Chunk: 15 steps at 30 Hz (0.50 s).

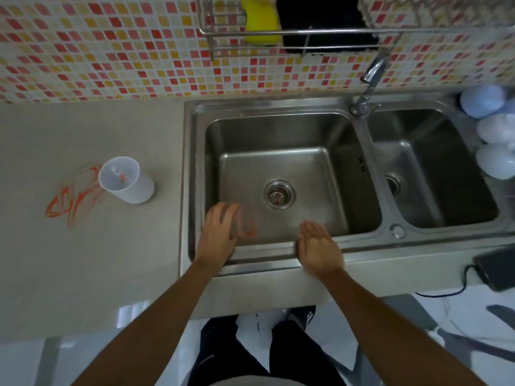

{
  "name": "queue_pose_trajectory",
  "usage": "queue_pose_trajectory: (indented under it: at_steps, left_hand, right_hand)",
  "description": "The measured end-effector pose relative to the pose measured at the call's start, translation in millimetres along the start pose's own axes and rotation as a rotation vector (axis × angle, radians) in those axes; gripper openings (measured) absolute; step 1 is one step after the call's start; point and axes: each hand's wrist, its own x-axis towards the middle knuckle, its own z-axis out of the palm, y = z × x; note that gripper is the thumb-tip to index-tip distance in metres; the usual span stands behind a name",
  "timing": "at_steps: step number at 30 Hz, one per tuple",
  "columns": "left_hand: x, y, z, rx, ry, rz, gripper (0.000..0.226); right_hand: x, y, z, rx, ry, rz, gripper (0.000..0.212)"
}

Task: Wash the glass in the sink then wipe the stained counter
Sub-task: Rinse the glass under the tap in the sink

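A clear glass [246, 225] with orange smears stands in the left sink basin [278, 129], near its front left corner; it is blurred and hard to outline. My left hand [218, 235] is right beside it on its left, fingers spread, and I cannot tell whether it touches the glass. My right hand [319, 246] hovers open over the basin's front edge, holding nothing. An orange stain [71, 203] marks the grey counter [92, 260] left of the sink.
A white plastic cup [126, 181] stands by the stain. The faucet [372, 79] rises between the two basins. A wall rack holds a yellow sponge [262, 22] and a black cloth [326, 23]. Pale bottles [483, 103] and a dark device [497, 270] sit at the right.
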Motion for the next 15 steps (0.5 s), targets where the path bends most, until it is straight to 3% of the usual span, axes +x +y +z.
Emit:
queue_pose_trajectory:
  at_steps: [4, 9, 15]
  left_hand:
    - [12, 12, 3, 0.197, -0.043, -0.014, 0.075]
    - [31, 34, 6, 0.326, 0.015, -0.061, 0.072]
    - [46, 57, 12, 0.612, 0.011, 0.039, 0.069]
  right_hand:
    - [3, 3, 4, 0.014, 0.082, -0.056, 0.033]
    - [2, 3, 1, -0.003, 0.122, -0.088, 0.036]
    - [1, 5, 0, 0.009, 0.130, -0.084, 0.045]
